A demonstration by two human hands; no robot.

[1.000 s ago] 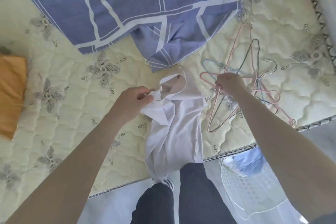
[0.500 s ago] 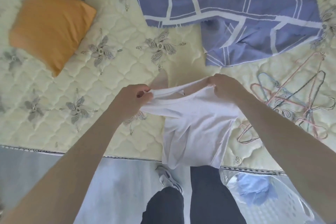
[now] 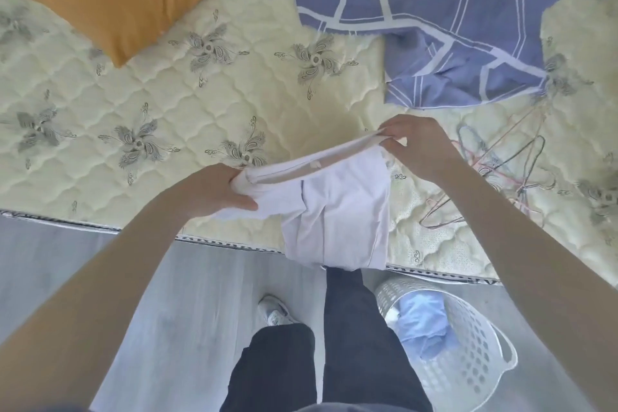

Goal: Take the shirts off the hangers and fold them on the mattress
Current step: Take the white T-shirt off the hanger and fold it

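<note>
- Holding the white shirt point(image 3: 337, 211) up by its top edge over the mattress point(image 3: 200, 130) edge; left hand point(image 3: 214, 189) is gripping one end
- right hand point(image 3: 418, 144) is pinching the other end; hangers point(image 3: 501, 174) are lying just beside it

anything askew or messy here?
The hangers lie in a tangled heap on the mattress, right of the white shirt. The blue sheet is crumpled at the top right. The shirt hangs bunched from the left hand and right hand, not yet laid flat.
</note>
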